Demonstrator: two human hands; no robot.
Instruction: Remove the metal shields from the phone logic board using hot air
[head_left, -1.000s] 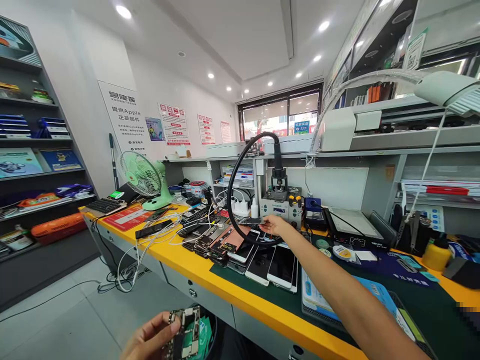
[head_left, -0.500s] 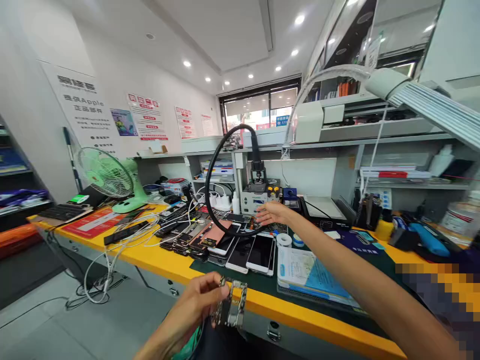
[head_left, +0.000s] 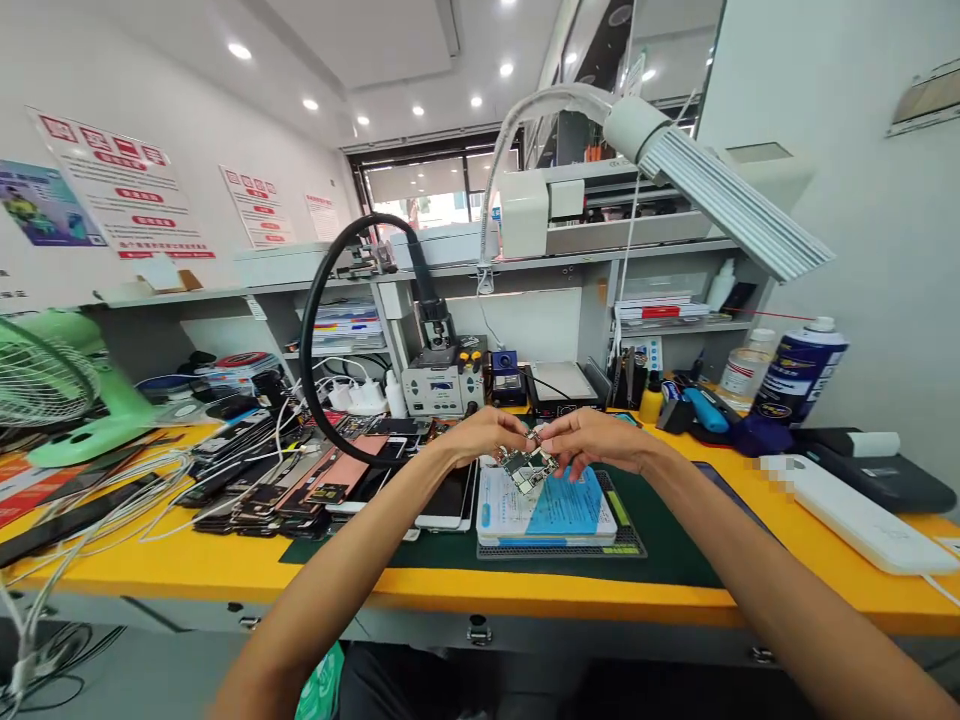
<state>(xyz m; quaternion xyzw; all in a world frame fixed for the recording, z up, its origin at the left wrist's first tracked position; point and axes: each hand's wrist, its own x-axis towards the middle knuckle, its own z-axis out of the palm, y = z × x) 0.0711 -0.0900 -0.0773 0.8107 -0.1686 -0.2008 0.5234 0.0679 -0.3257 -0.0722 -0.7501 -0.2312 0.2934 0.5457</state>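
Note:
A small circuit board (head_left: 527,470) hangs tilted in the air over a stack of blue and white papers or boxes (head_left: 547,515). My left hand (head_left: 487,436) pinches its upper left part, fingers closed. From the other side my right hand (head_left: 596,440) has its thumb and fingertips closed on the board's upper right edge. The fingertips of both hands nearly meet at the top of the board. Left of the stack, white phones (head_left: 448,500) lie on the dark green mat (head_left: 667,540).
A soldering station (head_left: 442,390) with a thick black hose (head_left: 307,340) stands behind. Piled phone parts (head_left: 300,490) and white cables (head_left: 150,480) cover the left side. A spray can (head_left: 801,370) and a white power bank-like device (head_left: 847,515) are at the right.
The view has turned right. My left hand has raised the board from below the table edge to above the stack. My right hand, earlier open near the soldering station, has closed on the board.

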